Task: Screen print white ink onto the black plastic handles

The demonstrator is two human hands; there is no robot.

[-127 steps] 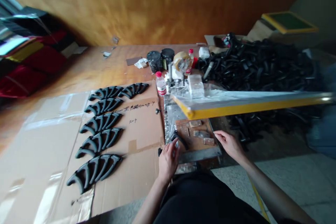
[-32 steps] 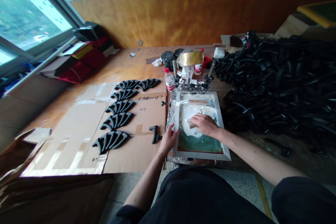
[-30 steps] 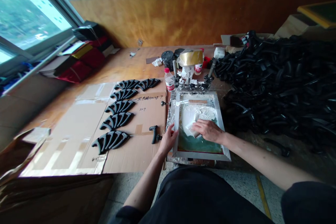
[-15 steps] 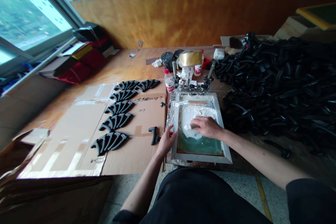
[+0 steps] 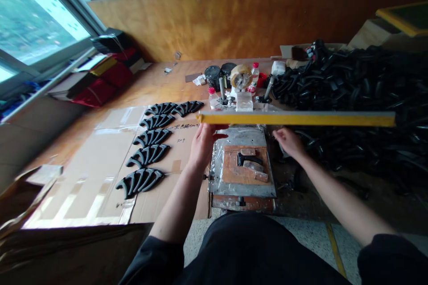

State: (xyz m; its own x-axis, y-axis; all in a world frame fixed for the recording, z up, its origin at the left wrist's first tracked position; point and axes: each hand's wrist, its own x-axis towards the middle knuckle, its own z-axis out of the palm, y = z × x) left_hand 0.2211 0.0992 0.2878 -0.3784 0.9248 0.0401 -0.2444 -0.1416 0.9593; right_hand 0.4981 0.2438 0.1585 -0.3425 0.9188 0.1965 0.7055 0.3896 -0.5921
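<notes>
My left hand (image 5: 202, 144) is under the left end of the raised screen frame (image 5: 297, 118), its fingers closed on that end. The frame shows edge-on as a long yellow bar with a grey top. My right hand (image 5: 290, 142) is just below the frame, fingers curled; whatever it may hold is hidden. Between my hands, a black curved handle (image 5: 254, 159) lies among small blocks on a brown board (image 5: 230, 173). This board sits on a grey metal plate (image 5: 240, 132).
Several rows of black handles (image 5: 149, 153) lie on flattened cardboard (image 5: 90, 164) to the left. A large heap of black handles (image 5: 351, 80) fills the right. Behind the plate stand clamp posts (image 5: 268, 88), a tape roll (image 5: 241, 77), bottles (image 5: 255, 73) and dark tubs (image 5: 213, 76).
The screen frame has swung up from lying flat, uncovering the board with the black handle. My left hand rose with it; my right hand left the mesh and moved right.
</notes>
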